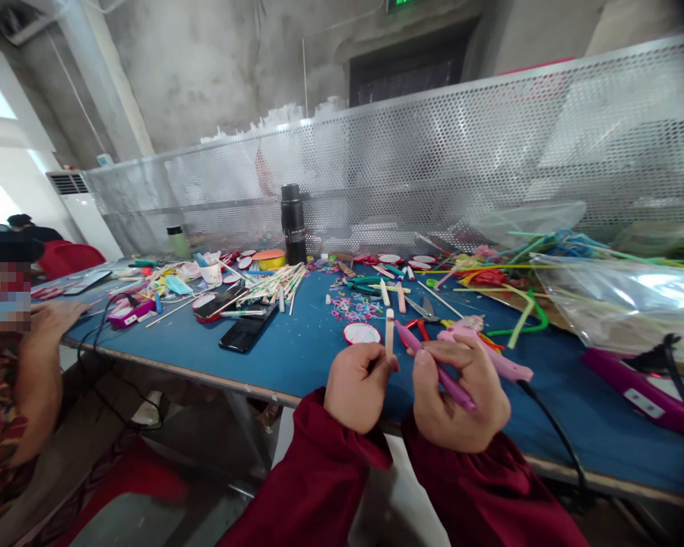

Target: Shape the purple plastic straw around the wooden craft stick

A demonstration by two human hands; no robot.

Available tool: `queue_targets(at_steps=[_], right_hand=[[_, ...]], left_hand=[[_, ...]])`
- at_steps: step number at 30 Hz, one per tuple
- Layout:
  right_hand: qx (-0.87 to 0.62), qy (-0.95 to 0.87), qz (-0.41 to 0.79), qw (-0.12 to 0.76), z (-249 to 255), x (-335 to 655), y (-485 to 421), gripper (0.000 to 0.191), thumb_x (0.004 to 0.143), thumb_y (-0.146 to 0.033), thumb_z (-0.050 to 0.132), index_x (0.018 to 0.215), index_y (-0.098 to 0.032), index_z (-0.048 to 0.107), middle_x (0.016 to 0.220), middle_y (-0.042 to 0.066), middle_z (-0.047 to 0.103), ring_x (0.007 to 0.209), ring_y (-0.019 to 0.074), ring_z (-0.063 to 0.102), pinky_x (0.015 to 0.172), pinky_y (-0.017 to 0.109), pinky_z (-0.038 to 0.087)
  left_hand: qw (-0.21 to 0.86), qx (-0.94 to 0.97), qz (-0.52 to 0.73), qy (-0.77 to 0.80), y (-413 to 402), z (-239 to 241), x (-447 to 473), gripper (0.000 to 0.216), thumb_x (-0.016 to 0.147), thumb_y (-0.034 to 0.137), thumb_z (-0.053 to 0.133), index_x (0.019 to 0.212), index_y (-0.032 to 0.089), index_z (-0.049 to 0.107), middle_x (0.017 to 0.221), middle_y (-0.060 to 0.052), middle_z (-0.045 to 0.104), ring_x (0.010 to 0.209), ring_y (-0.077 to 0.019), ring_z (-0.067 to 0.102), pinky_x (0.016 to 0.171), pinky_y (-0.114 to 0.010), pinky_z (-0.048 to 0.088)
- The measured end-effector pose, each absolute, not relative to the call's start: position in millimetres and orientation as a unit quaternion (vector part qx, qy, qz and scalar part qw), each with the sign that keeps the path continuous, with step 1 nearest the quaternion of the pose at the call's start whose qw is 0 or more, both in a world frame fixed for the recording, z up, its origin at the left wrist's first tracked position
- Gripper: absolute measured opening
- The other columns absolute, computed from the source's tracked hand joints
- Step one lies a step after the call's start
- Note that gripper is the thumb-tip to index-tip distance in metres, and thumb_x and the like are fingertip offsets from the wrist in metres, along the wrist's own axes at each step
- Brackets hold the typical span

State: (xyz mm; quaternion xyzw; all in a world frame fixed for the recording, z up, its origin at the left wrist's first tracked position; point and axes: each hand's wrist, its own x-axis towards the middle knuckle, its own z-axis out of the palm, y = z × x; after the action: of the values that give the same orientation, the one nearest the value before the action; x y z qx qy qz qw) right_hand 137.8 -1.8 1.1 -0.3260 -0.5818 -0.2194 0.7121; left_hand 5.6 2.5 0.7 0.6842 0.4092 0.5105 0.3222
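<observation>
A pale wooden stick [389,332] is pinched upright between the thumb and curled fingers of the left hand [356,386], which is closed into a loose fist just above the near edge of the blue table [296,353]. The stick's long axis is seen to run nearly straight up, its rounded free end pointing away from the table and slightly toward the far side. Just beside it, to the right, a purple pen-like tool [433,366] is gripped in the right hand [461,395], whose fingers are wrapped closed around the lower part of the shaft. The tool's long axis is laid on a slant, from lower right inside the fist up to the left, so that its tip is pointed at the stick and held close to it; whether tip and stick touch cannot be told. The two hands are held almost knuckle to knuckle, the left being the nearer to the stick. Behind the right hand a pink glue gun [490,353] is lying on the table, and scissors [425,311] and a small round disc [361,333] are placed a little farther off.
</observation>
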Motion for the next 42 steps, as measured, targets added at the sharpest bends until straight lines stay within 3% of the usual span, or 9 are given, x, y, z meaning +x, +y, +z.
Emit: queue_targets(at_steps=[42], right_hand=[[-0.327, -0.590, -0.197, 0.711, -8, 140, 5, 0.013, 0.090, -0.018, 0.072, 0.097, -0.026, 0.066, 0.081, 0.001, 0.074, 0.069, 0.0224, 0.069, 0.100, 0.058, 0.056]], left_hand=[[0.325, 0.694, 0.497, 0.406, 5, 0, 6, 0.033, 0.099, 0.034, 0.060, 0.070, 0.018, 0.063, 0.068, 0.002, 0.057, 0.069, -0.0133, 0.048, 0.067, -0.028, 0.033]])
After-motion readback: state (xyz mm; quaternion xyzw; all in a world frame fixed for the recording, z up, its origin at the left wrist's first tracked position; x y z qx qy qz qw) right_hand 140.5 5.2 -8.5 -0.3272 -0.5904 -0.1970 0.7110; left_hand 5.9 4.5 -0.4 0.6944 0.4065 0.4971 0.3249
